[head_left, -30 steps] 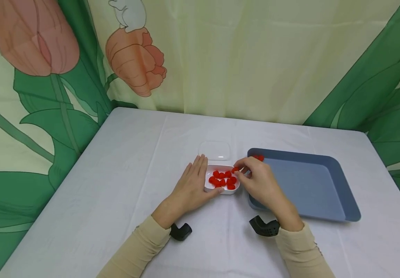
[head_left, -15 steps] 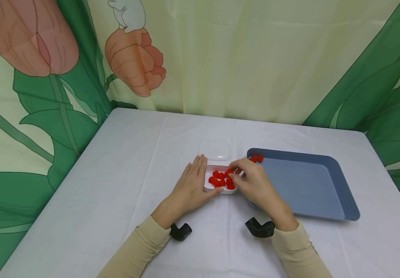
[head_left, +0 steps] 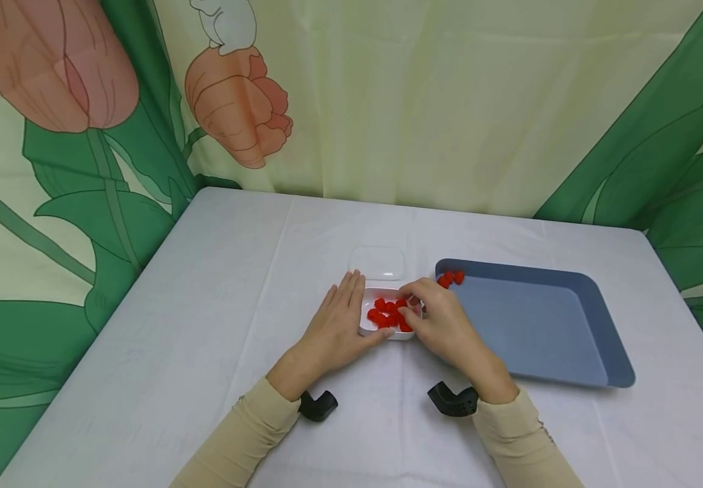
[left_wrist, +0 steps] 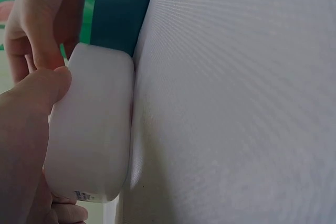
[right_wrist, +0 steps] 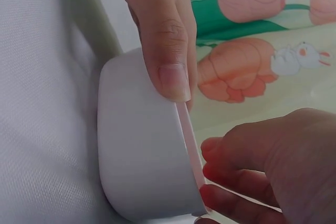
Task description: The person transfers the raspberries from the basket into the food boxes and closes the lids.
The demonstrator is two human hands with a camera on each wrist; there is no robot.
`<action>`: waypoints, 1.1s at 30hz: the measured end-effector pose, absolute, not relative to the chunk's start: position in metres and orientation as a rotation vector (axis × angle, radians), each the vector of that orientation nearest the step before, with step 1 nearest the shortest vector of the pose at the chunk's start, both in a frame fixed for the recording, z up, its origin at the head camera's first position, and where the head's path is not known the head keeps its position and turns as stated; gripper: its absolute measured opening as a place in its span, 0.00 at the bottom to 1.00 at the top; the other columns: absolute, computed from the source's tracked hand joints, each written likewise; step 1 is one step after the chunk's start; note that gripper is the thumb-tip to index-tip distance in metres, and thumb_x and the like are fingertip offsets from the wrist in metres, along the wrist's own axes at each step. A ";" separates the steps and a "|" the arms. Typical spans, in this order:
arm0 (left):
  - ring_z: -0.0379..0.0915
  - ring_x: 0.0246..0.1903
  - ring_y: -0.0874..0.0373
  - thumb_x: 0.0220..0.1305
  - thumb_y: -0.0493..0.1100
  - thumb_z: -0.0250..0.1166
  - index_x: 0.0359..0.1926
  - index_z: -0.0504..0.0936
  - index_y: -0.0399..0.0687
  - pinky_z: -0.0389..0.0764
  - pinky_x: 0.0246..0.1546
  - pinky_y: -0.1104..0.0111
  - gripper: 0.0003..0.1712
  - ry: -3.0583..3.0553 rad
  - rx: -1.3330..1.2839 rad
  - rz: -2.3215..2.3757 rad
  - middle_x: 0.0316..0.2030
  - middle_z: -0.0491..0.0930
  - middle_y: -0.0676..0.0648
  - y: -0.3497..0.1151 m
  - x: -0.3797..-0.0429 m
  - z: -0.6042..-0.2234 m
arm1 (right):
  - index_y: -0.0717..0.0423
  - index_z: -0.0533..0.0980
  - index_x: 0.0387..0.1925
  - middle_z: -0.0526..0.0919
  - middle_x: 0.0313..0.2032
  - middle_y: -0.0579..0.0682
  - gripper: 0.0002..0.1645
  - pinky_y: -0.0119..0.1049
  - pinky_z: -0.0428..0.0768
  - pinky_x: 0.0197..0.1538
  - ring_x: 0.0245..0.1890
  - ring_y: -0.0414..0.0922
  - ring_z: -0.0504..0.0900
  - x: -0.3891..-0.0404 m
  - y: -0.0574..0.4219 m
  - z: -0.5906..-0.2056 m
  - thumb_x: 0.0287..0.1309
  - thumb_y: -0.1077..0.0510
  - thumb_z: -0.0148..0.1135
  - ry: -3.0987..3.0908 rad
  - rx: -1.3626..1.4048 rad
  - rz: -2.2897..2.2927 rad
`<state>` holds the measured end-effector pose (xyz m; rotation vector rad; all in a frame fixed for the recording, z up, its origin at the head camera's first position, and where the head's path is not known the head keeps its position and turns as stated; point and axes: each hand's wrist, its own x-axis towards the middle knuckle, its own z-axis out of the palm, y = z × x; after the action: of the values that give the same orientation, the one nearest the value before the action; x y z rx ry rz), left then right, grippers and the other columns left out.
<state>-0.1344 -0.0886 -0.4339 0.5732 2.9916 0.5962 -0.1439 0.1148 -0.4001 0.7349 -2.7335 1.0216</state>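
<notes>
A small white box (head_left: 366, 332) without its lid holds several small red roundish pieces (head_left: 379, 305). My left hand (head_left: 335, 325) rests along its left side, fingers straight; the thumb (left_wrist: 62, 80) lies at the rim nearest me. Over the box's right end is my right hand (head_left: 445, 318), thumb and fingertips bent down among the red pieces with a gap between them. In the right wrist view its fingers (right_wrist: 220, 169) reach in at the rim, their tips tinged red. I cannot tell whether a red piece is between them.
A blue-grey tray (head_left: 546, 318) stands to the right, a few red pieces (head_left: 459, 277) in its far left corner. A clear lid (head_left: 377, 263) lies just beyond the box. White cloth (head_left: 253, 407) covers the table, and a printed curtain (head_left: 436, 102) hangs behind it.
My right hand has moved left from the box's right rim, carrying a red piece in over the others; its fingertips now stand slightly farther apart. The left hand and box have stayed put.
</notes>
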 end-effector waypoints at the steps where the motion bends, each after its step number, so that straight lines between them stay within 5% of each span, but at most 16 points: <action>1: 0.43 0.78 0.45 0.59 0.71 0.60 0.77 0.48 0.37 0.52 0.76 0.50 0.60 2.991 0.571 0.597 0.78 0.49 0.40 -0.088 -0.135 -0.434 | 0.62 0.82 0.44 0.83 0.36 0.55 0.13 0.43 0.84 0.36 0.34 0.46 0.78 -0.144 0.115 -0.400 0.54 0.66 0.70 -2.734 0.733 1.023; 33: 0.41 0.79 0.47 0.60 0.72 0.59 0.78 0.47 0.39 0.50 0.77 0.52 0.60 2.968 0.527 0.607 0.78 0.48 0.41 -0.087 -0.136 -0.436 | 0.62 0.81 0.41 0.83 0.39 0.54 0.10 0.44 0.85 0.38 0.37 0.45 0.80 -0.153 0.151 -0.392 0.57 0.71 0.64 -2.590 0.517 1.085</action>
<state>-0.1363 -0.0866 -0.4364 0.5273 2.9677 0.6067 -0.1529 0.1508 -0.3924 0.5171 -2.5900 1.0854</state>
